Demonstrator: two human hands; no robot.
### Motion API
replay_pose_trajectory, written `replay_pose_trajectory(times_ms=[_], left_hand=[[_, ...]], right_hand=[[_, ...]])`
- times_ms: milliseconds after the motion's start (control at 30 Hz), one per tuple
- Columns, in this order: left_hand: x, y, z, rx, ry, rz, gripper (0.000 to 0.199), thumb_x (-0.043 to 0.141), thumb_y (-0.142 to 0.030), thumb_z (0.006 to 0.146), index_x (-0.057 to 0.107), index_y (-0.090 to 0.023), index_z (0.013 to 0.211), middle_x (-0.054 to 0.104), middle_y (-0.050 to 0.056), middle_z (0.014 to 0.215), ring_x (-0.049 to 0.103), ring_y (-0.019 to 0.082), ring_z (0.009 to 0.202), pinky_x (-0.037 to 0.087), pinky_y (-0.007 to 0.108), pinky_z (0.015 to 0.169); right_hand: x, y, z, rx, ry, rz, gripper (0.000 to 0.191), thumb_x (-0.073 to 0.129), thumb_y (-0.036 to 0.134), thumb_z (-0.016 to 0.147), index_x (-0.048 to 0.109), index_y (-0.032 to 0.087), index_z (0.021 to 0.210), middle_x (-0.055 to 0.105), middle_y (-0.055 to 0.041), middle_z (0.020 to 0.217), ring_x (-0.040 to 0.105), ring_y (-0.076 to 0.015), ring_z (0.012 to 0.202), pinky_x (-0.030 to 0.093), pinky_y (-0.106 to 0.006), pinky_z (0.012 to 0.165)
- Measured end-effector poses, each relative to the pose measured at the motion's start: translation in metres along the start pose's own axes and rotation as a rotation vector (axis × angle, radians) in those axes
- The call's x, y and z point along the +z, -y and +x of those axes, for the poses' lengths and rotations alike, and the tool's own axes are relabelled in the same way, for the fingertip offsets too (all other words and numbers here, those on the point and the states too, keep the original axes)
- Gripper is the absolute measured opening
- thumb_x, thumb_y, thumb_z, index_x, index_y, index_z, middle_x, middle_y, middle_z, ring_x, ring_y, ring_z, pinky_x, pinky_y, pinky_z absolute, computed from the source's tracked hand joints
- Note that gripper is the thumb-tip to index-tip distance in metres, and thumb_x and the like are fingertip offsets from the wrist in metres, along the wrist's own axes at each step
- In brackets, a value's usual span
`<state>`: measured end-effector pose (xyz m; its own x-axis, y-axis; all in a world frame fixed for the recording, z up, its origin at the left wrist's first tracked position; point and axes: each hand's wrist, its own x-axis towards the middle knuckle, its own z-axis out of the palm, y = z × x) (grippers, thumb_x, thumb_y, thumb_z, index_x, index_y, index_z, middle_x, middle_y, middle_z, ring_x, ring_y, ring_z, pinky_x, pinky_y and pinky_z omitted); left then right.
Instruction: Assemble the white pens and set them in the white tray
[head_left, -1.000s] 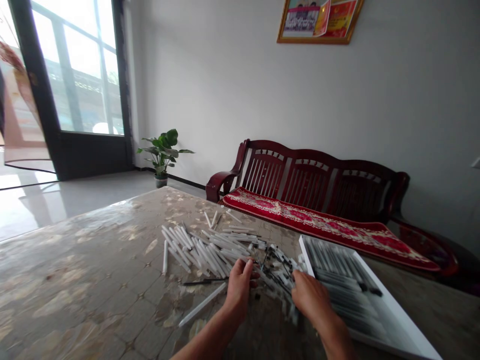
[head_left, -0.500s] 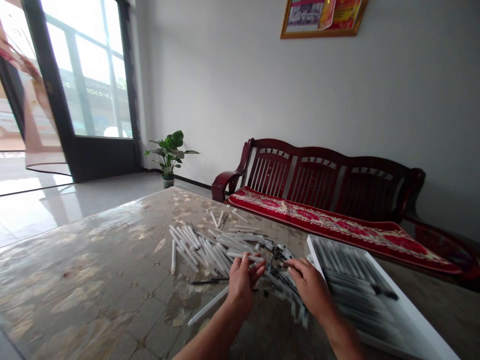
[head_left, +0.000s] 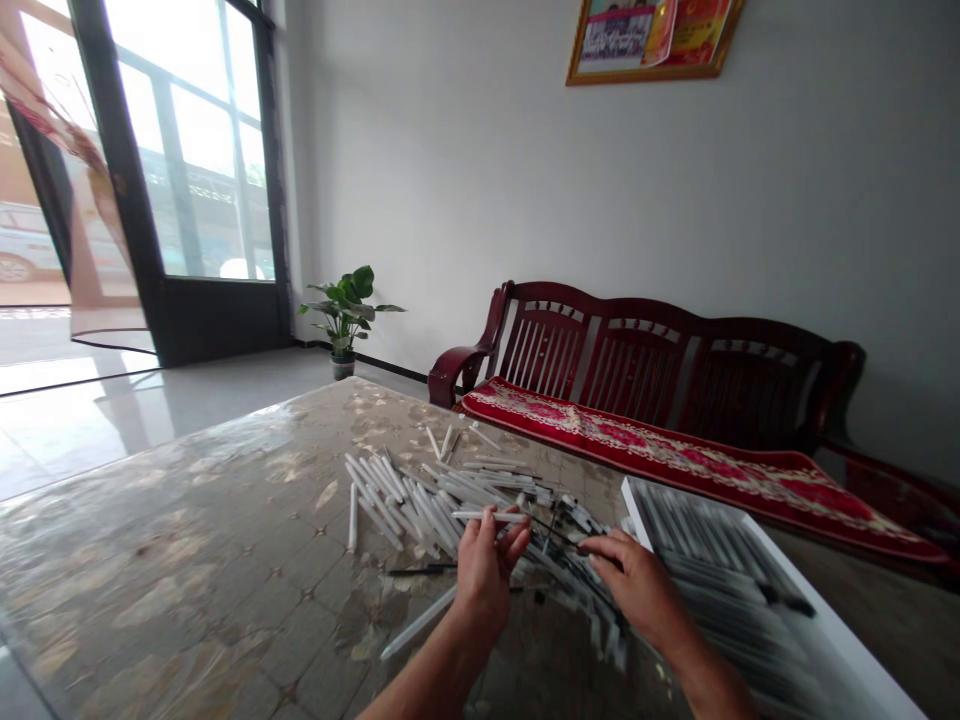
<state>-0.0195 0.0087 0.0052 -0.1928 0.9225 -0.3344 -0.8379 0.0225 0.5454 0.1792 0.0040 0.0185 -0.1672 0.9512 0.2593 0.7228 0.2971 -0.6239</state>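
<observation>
My left hand (head_left: pixel 486 568) is closed on a white pen barrel (head_left: pixel 472 515), which lies level between thumb and fingers. My right hand (head_left: pixel 637 580) pinches a thin black pen refill (head_left: pixel 559 533) that points left toward the barrel's right end. Whether the refill's tip is inside the barrel, I cannot tell. Beyond my left hand a pile of white pen barrels (head_left: pixel 405 500) spreads over the table. Between and below my hands lie dark and clear pen parts (head_left: pixel 574 575), partly blurred. One long pale tube (head_left: pixel 418 622) lies beside my left wrist.
A white open box (head_left: pixel 847 640) with rows of dark-and-clear pens stands at the right, close to my right forearm. The table (head_left: pixel 187 540) has a patterned, glossy cover. Behind it are a dark red wooden bench (head_left: pixel 622 345) and a potted plant (head_left: pixel 345 320).
The view has shifted slightly, moving the scene a little right and down. My right hand is slightly farther from my left, and the refill between them shows more clearly. Both hands keep their holds.
</observation>
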Motion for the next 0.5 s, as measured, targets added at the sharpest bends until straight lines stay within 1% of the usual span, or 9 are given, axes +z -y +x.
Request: replay_pose_trajectory(times_ms=[100, 267, 500], left_hand=[[-0.0002, 0.0, 0.0002, 0.017, -0.017, -0.009, 0.009, 0.054, -0.019, 0.096, 0.055, -0.016, 0.087, 0.073, 0.008, 0.088, 0.075, 0.015, 0.068, 0.062, 0.024, 0.061], [0.0002, -0.0008, 0.0, 0.021, -0.007, -0.017, 0.011, 0.049, -0.017, 0.097, 0.055, -0.016, 0.088, 0.072, 0.007, 0.084, 0.074, 0.014, 0.066, 0.061, 0.022, 0.059], [-0.0002, -0.0003, 0.0011, 0.025, -0.025, -0.021, 0.006, 0.054, -0.019, 0.095, 0.053, -0.017, 0.09, 0.073, 0.007, 0.086, 0.075, 0.014, 0.068, 0.062, 0.023, 0.06]], right_hand=[[0.0002, 0.0002, 0.0002, -0.009, 0.003, 0.02, 0.031, 0.05, 0.029, 0.083, 0.078, 0.023, 0.097, 0.071, -0.0076, 0.092, 0.065, -0.0222, 0.092, 0.048, -0.031, 0.088], [0.0014, -0.002, 0.0005, -0.017, 0.008, 0.028, 0.032, 0.051, 0.028, 0.082, 0.078, 0.023, 0.097, 0.07, -0.0064, 0.09, 0.065, -0.0211, 0.089, 0.048, -0.03, 0.085], [0.0023, -0.0049, 0.0008, -0.017, 0.021, 0.041, 0.031, 0.051, 0.028, 0.082, 0.079, 0.024, 0.095, 0.069, -0.0056, 0.088, 0.066, -0.0207, 0.088, 0.048, -0.03, 0.083]])
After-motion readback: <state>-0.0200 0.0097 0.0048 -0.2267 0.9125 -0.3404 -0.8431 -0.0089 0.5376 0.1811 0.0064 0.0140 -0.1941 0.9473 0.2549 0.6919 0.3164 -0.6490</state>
